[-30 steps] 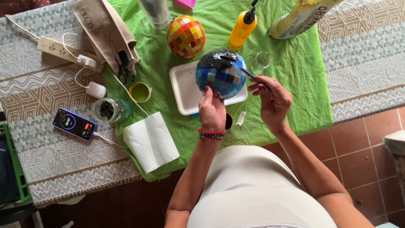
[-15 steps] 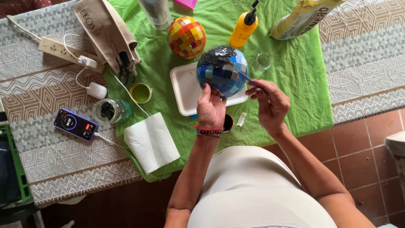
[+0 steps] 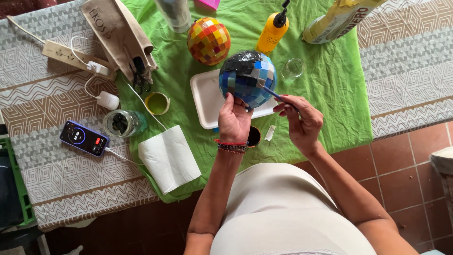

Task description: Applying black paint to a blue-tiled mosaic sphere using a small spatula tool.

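Head view, straight down, near table [image 3: 56, 156]

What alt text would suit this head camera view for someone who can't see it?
Seen from above, a left hand holds a blue mosaic ball over a white tray while the right hand touches a brush to it, on a green cloth.

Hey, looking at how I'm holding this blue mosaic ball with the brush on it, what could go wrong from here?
The left hand cups the blue mosaic ball only from below, above the white tray, so it might roll off if the brush in the right hand pushes sideways. The small glass and yellow bottle stand just beyond the ball; a slip could knock them over. The dark little pot beneath the left wrist could get bumped.
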